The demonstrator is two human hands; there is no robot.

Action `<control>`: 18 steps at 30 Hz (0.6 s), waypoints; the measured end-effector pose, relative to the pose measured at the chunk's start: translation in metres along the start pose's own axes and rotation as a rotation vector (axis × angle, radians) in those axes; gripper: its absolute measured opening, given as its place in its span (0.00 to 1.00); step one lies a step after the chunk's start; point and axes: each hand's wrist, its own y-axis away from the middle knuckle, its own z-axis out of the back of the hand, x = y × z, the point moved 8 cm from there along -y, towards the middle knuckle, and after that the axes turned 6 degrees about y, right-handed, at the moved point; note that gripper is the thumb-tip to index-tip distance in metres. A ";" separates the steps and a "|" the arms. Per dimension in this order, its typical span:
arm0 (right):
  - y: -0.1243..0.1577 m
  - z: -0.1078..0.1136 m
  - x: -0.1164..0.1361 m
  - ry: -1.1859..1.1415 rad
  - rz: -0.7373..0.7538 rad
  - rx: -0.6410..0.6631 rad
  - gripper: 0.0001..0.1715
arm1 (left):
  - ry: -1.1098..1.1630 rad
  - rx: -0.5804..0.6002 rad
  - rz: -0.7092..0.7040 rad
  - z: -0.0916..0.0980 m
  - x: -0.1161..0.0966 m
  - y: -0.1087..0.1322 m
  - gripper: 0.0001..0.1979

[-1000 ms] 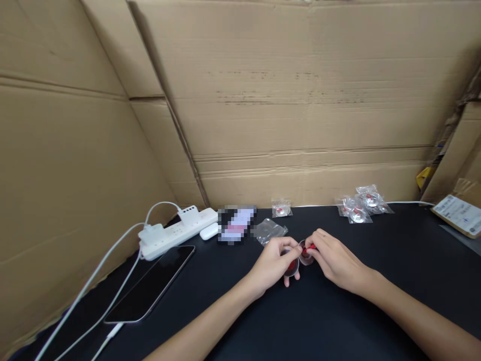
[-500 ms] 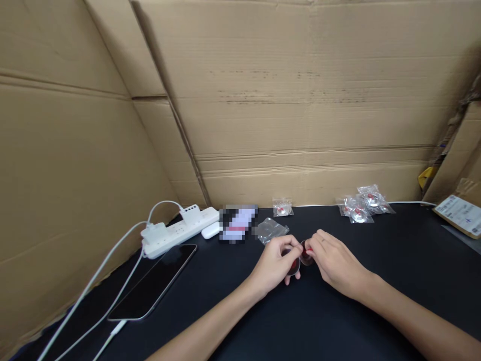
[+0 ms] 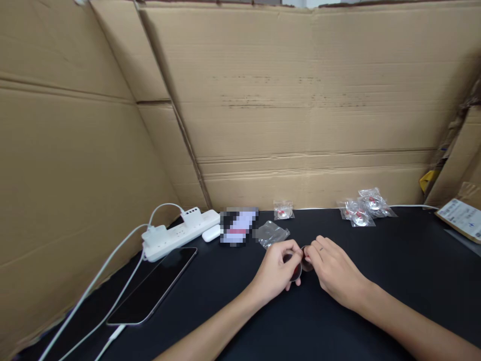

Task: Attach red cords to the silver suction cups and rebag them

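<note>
My left hand point(image 3: 280, 265) is closed around a small round disc point(image 3: 296, 272) with a dark, shiny face and a reddish patch. Right beside it, my right hand point(image 3: 332, 263) pinches a second round disc point(image 3: 307, 262) near its edge. The two discs are close together; fingers cover parts of both, and whether they touch I cannot tell. Just beyond my left hand lies a crumpled clear plastic bag point(image 3: 272, 233).
Silver discs with red parts lie in clear bags point(image 3: 358, 215) at the back right, with another bagged disc point(image 3: 284, 211) at the back middle. Left are a white power strip point(image 3: 180, 234), a phone point(image 3: 156, 286) and cables. A labelled parcel point(image 3: 462, 219) sits far right. Cardboard walls point(image 3: 300, 125) enclose the black table.
My right fingers have shifted slightly on their disc, covering the red part seen before. The whole view has tipped up a little. Both hands stay together in the same place.
</note>
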 end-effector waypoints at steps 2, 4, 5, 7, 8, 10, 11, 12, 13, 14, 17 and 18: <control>0.000 -0.001 -0.001 -0.012 -0.008 0.010 0.10 | -0.018 -0.008 0.004 0.000 -0.001 0.001 0.11; 0.000 -0.002 -0.002 -0.032 -0.009 0.009 0.11 | -0.037 -0.007 0.001 0.000 -0.002 0.001 0.12; 0.000 -0.001 -0.002 -0.042 -0.007 0.003 0.11 | -0.043 -0.002 -0.002 -0.001 -0.003 0.002 0.12; 0.001 0.000 -0.001 -0.066 0.000 -0.007 0.12 | -0.050 0.010 -0.008 -0.002 -0.004 0.002 0.13; 0.001 0.001 -0.001 -0.075 0.003 -0.011 0.13 | -0.049 0.017 -0.007 -0.003 -0.004 0.002 0.13; 0.001 0.002 -0.001 -0.093 0.005 -0.014 0.14 | -0.042 0.030 0.003 -0.004 -0.003 0.002 0.14; 0.001 0.002 -0.001 -0.101 0.002 -0.013 0.14 | -0.035 0.034 0.009 -0.004 -0.002 0.002 0.14; 0.001 0.002 -0.001 -0.109 -0.002 -0.011 0.14 | -0.025 0.036 0.014 -0.005 -0.001 0.001 0.14; 0.001 0.002 -0.002 -0.116 -0.005 -0.008 0.14 | -0.014 0.037 0.019 -0.005 0.000 0.001 0.14; 0.001 0.001 -0.002 -0.121 -0.008 -0.005 0.15 | -0.003 0.035 0.021 -0.005 0.000 0.000 0.14; 0.002 0.000 -0.004 -0.146 -0.012 0.010 0.14 | 0.024 0.024 0.025 -0.004 0.000 -0.001 0.14; 0.002 -0.001 -0.005 -0.164 -0.016 0.016 0.14 | 0.030 0.024 0.027 -0.003 0.000 -0.001 0.13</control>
